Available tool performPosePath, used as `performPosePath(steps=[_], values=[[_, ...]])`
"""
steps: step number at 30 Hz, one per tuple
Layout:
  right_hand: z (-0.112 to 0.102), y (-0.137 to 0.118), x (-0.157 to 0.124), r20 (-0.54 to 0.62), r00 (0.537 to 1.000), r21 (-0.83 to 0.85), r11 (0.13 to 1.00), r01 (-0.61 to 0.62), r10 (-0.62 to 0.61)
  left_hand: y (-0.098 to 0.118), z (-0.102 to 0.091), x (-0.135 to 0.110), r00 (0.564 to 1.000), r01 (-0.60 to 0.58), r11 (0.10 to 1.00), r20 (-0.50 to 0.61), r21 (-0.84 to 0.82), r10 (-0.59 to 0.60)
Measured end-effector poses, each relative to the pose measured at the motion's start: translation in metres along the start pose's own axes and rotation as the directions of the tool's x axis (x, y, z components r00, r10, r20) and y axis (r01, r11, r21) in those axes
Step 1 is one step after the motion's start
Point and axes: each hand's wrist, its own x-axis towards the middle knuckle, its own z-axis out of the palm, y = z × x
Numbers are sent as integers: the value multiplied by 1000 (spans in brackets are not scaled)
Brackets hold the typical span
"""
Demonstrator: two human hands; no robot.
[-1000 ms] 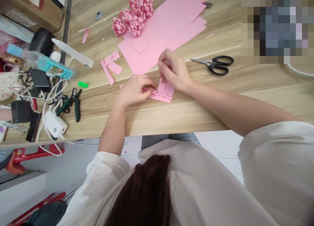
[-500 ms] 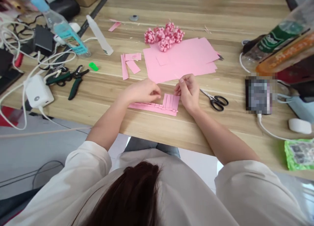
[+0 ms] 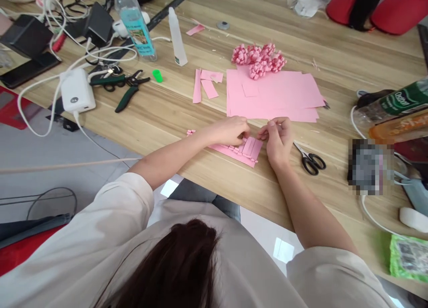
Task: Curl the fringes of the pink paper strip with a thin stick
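Observation:
A fringed strip of pink paper point(image 3: 251, 158) lies near the table's front edge, its cut tabs partly folded over. My left hand point(image 3: 230, 130) reaches across it with curled fingers closed at one of the tabs; the palm and forearm cover much of the strip's left part. Just beyond the strip's right end is my right hand point(image 3: 280, 141), thumb and fingertips pinched together; whatever is between them is too small to make out. Beside that hand rest black-handled scissors point(image 3: 310, 158).
Pink paper sheets point(image 3: 277, 100) lie ahead, with pink paper flowers point(image 3: 259, 60) at their back edge. Paper scraps point(image 3: 209, 87), a green cap point(image 3: 157, 75), a white squeeze bottle point(image 3: 178, 40), pliers point(image 3: 127, 96) and a water bottle point(image 3: 138, 31) are leftward. Bottles point(image 3: 394, 103) stand right.
The view has swung, so the table's things appear shifted right. My left hand has moved along the strip toward its right end, close to the tabs. My right hand stays pinched.

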Motion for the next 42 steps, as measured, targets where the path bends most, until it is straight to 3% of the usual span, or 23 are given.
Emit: performPosePath(steps=[4, 8, 13, 16, 27, 32, 42], values=[[1, -2, 0, 1, 1000, 17, 1000, -12, 12, -1, 1, 1, 999, -37, 998, -22, -48, 36], [1, -4, 0, 18, 1000, 37, 999, -20, 20, -1, -2, -1, 996, -5, 977, -84, -211, -13], [0, -5, -1, 49, 999, 3, 1000, -1, 1, -1, -3, -3, 987, 18, 875, -133, -484, -93], [-1, -6, -2, 84, 996, -35, 999, 11, -8, -2, -2, -2, 983, 27, 823, -135, -567, -126], [-1, -6, -1, 106, 994, -129, 992, 8, 5, -12, 1, 4, 943, 35, 784, -240, -620, -232], [-2, -5, 1, 130, 991, -153, 988, 2, 18, -13, 0, 5, 920, 94, 760, -235, -643, -313], [-2, -3, 2, 130, 991, -227, 974, -6, 36, -9, -7, 4, 931, 83, 779, -230, -622, -282]])
